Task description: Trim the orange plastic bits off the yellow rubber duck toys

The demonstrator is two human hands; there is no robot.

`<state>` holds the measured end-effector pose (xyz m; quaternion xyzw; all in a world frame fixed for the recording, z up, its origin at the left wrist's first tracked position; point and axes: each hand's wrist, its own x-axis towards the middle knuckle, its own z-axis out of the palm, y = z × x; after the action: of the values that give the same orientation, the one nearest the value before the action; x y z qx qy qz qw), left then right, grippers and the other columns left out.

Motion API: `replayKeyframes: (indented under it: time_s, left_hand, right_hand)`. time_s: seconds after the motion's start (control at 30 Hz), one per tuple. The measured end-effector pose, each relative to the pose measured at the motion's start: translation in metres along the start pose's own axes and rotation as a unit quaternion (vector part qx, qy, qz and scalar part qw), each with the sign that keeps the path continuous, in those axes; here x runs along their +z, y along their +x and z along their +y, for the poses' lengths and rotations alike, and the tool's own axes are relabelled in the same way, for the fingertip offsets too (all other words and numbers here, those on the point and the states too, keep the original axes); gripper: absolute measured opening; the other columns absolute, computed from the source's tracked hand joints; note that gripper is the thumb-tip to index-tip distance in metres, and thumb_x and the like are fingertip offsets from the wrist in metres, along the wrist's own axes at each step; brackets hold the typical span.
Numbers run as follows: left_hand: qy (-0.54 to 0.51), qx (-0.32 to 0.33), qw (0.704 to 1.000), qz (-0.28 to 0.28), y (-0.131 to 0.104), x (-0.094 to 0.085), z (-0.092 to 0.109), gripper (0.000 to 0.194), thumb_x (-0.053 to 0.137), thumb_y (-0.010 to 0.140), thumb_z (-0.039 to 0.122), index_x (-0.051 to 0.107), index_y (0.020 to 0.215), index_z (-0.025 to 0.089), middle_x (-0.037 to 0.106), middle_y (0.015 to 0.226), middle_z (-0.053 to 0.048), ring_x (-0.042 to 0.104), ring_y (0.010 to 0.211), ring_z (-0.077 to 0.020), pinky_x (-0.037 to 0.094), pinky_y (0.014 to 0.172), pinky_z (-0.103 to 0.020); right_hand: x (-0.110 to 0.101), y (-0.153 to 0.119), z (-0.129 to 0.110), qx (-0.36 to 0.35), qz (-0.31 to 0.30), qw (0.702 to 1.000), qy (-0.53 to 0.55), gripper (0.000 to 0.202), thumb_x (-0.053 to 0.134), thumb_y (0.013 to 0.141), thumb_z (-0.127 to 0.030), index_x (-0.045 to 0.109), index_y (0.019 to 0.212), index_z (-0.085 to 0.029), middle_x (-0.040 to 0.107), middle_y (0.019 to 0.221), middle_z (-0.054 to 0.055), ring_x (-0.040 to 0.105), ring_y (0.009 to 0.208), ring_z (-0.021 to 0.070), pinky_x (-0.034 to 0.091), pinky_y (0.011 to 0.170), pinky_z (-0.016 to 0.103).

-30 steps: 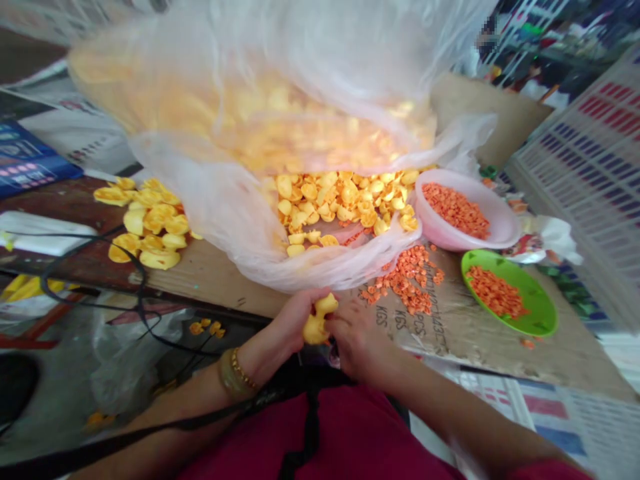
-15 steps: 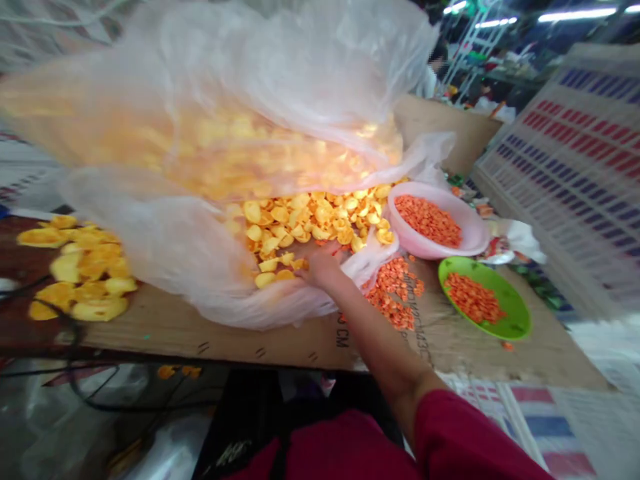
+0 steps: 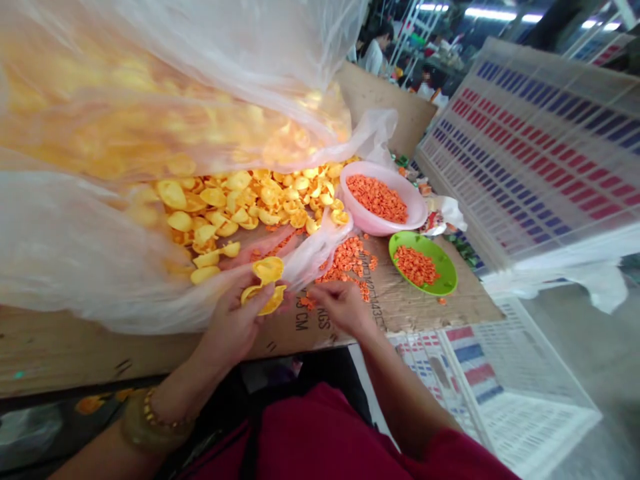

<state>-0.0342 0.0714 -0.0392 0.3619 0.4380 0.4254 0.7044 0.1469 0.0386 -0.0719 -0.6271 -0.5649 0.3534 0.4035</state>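
My left hand is closed around a yellow plastic shell piece, a hollow cup-like form opened into two halves with small points on the lower rim. To its right, my right hand has its fingers pinched together over the cardboard. Small orange pieces show right at those fingertips; whether one is gripped I cannot tell. Beside and behind that hand lies a loose heap of orange pieces. Many more yellow shells spill from the mouth of a large clear plastic bag.
A pink bowl and a green dish hold orange pieces on the cardboard sheet. A white slatted crate stands at the right, with another crate lower down. A person is in the background.
My right hand has come out of the shells and moved to the orange pieces. My left hand has come into view holding a yellow shell piece. The view has turned right.
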Motion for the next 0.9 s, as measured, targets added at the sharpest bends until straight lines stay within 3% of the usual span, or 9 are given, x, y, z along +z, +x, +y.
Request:
replayKeyframes:
  time_s: [0.07, 0.13, 0.2, 0.3, 0.47, 0.57, 0.63, 0.77, 0.9]
  left_hand:
    - [-0.031, -0.045, 0.998, -0.006, -0.006, -0.004, -0.011, 0.043, 0.078, 0.064, 0.027, 0.057, 0.101, 0.019, 0.07, 0.091, -0.006, 0.068, 0.071, -0.0231, 0.057, 0.057, -0.033]
    - [-0.015, -0.078, 0.997, -0.017, -0.013, -0.015, -0.019, 0.05, 0.079, 0.063, 0.024, 0.054, 0.106, 0.021, 0.07, 0.088, -0.005, 0.068, 0.066, -0.0213, 0.054, 0.051, -0.029]
    - [-0.016, -0.111, 0.993, -0.026, -0.018, -0.027, -0.022, 0.048, 0.077, 0.067, 0.029, 0.052, 0.107, 0.021, 0.07, 0.085, -0.005, 0.067, 0.063, -0.021, 0.051, 0.048, -0.027]
    - [-0.047, -0.147, 0.987, -0.043, -0.023, -0.042, -0.024, 0.04, 0.069, 0.072, 0.038, 0.055, 0.103, 0.018, 0.069, 0.079, -0.008, 0.064, 0.058, -0.0216, 0.046, 0.044, -0.027]
    - [-0.025, -0.161, 0.984, -0.076, -0.035, -0.055, -0.026, 0.031, 0.07, 0.068, 0.032, 0.063, 0.093, 0.015, 0.068, 0.081, -0.007, 0.061, 0.063, -0.0178, 0.044, 0.049, -0.025]
    - [0.093, -0.107, 0.986, -0.085, -0.042, -0.055, -0.031, 0.029, 0.074, 0.068, 0.036, 0.066, 0.087, 0.016, 0.067, 0.078, -0.004, 0.058, 0.062, -0.0151, 0.044, 0.054, -0.025]
    - [0.211, -0.024, 0.974, -0.078, -0.043, -0.052, -0.035, 0.032, 0.078, 0.064, 0.037, 0.067, 0.086, 0.017, 0.066, 0.077, -0.003, 0.059, 0.067, -0.0173, 0.047, 0.06, -0.027]
    - [0.392, 0.214, 0.893, -0.06, -0.039, -0.048, -0.039, 0.033, 0.079, 0.06, 0.034, 0.068, 0.088, 0.019, 0.065, 0.097, -0.008, 0.062, 0.091, -0.0254, 0.05, 0.082, -0.037]
    - [0.449, 0.325, 0.832, -0.033, -0.039, -0.054, -0.042, 0.04, 0.076, 0.066, 0.031, 0.063, 0.1, 0.018, 0.061, 0.107, -0.01, 0.061, 0.099, -0.0256, 0.05, 0.088, -0.04]
  right_hand:
    - [-0.038, 0.005, 0.025, 0.039, 0.162, 0.972, -0.165, 0.026, 0.057, 0.084, -0.032, 0.074, 0.071, -0.018, 0.071, 0.069, 0.002, 0.062, 0.065, 0.0161, 0.047, 0.063, 0.026]
    - [-0.063, 0.013, 0.044, 0.056, 0.2, 0.952, -0.226, 0.019, 0.06, 0.082, -0.029, 0.075, 0.076, -0.018, 0.073, 0.074, 0.005, 0.063, 0.069, 0.0182, 0.047, 0.066, 0.028]
    - [-0.069, 0.019, 0.053, 0.054, 0.184, 0.951, -0.244, 0.016, 0.064, 0.08, -0.03, 0.076, 0.081, -0.019, 0.074, 0.079, 0.006, 0.064, 0.072, 0.0195, 0.047, 0.068, 0.029]
    - [-0.053, 0.019, 0.052, 0.055, 0.143, 0.931, -0.331, 0.016, 0.069, 0.078, -0.03, 0.076, 0.085, -0.019, 0.074, 0.089, 0.009, 0.065, 0.083, 0.023, 0.047, 0.076, 0.032]
    - [-0.037, 0.007, 0.048, 0.048, 0.08, 0.921, -0.379, 0.009, 0.067, 0.08, -0.026, 0.075, 0.08, -0.023, 0.074, 0.087, 0.004, 0.066, 0.085, 0.0193, 0.047, 0.078, 0.027]
    - [-0.046, 0.014, 0.049, 0.064, 0.095, 0.918, -0.38, 0.02, 0.056, 0.089, -0.026, 0.075, 0.092, -0.022, 0.075, 0.092, 0.004, 0.067, 0.083, 0.0168, 0.048, 0.074, 0.024]
    - [-0.049, 0.026, 0.048, 0.079, 0.114, 0.91, -0.391, 0.025, 0.051, 0.092, -0.028, 0.074, 0.099, -0.021, 0.074, 0.097, 0.006, 0.067, 0.086, 0.0187, 0.048, 0.076, 0.028]
    - [-0.045, 0.049, 0.046, 0.085, 0.097, 0.898, -0.422, 0.011, 0.069, 0.079, -0.03, 0.077, 0.085, -0.024, 0.074, 0.089, 0.006, 0.066, 0.088, 0.0246, 0.044, 0.086, 0.04]
    - [-0.044, 0.048, 0.037, 0.057, 0.097, 0.892, -0.437, 0.014, 0.063, 0.082, -0.023, 0.075, 0.082, -0.019, 0.072, 0.095, 0.01, 0.062, 0.095, 0.0252, 0.04, 0.091, 0.043]
